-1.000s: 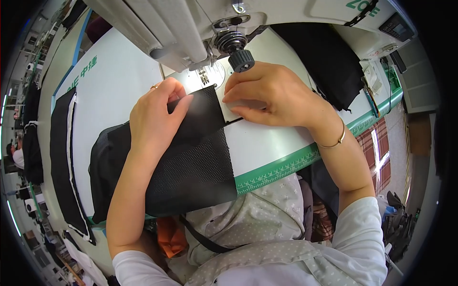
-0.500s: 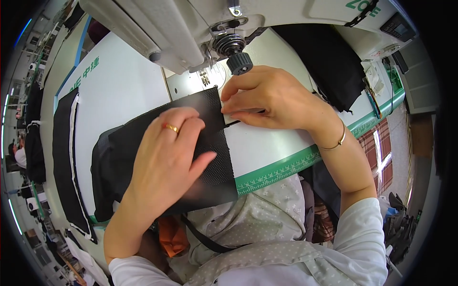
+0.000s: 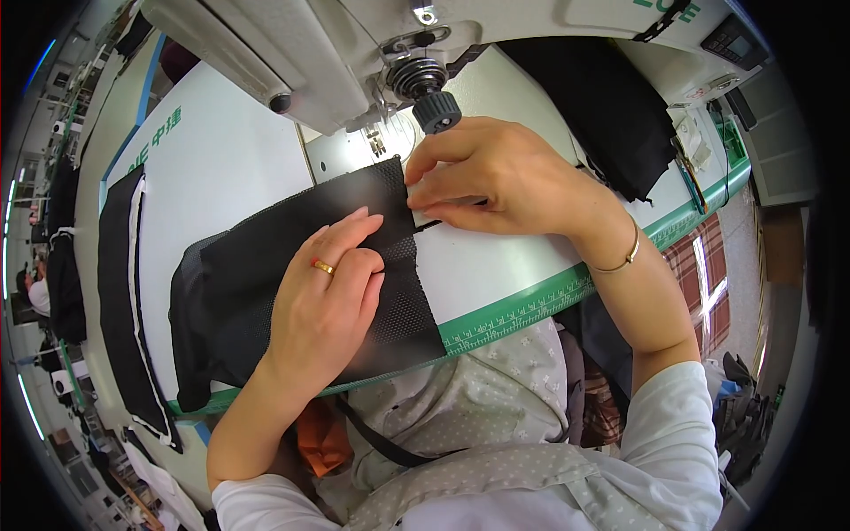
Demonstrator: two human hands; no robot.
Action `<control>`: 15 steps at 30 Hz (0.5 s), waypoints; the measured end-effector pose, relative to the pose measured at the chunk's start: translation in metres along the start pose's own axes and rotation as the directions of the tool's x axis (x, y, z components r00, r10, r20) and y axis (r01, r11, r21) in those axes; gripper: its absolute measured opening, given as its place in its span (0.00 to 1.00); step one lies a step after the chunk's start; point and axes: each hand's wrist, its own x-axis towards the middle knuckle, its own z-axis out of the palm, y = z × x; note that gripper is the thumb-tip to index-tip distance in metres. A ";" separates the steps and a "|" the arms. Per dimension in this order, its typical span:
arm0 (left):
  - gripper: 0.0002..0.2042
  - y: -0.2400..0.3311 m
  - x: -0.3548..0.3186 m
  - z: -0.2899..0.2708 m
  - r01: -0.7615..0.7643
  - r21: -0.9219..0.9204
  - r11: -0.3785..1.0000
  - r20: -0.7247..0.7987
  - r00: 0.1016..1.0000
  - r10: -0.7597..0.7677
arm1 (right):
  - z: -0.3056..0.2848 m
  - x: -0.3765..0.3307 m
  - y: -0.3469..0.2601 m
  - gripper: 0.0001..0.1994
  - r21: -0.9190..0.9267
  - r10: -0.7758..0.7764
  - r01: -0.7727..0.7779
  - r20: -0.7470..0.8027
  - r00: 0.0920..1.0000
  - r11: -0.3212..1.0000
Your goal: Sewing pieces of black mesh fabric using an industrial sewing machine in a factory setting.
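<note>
A black fabric piece with mesh areas lies across the white sewing table, its right edge just in front of the needle plate. On top of it rests my left hand, with a gold ring; some fingers are stretched out over the cloth and the others bent. My right hand pinches the fabric's far right corner, thumb and fingers pressed together below the tension knob. Its fingers partly hide that corner. A short dark strip sticks out from the edge beneath the right thumb.
The sewing machine head overhangs the far side. To the left lies a black strip with white edging. A black cloth stack sits at the right, beside scissors. A green ruler edge borders the table front.
My left hand has shifted right and settled on the fabric, its thumb drawn in toward the fingers. The fabric's near edge now lies flatter. The right hand keeps its pinch, almost unmoved.
</note>
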 end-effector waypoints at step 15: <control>0.10 0.001 0.000 0.002 -0.019 0.025 1.000 0.015 1.000 0.018 | -0.001 -0.001 0.000 0.05 -0.015 0.013 -0.013 -0.021 1.000 1.000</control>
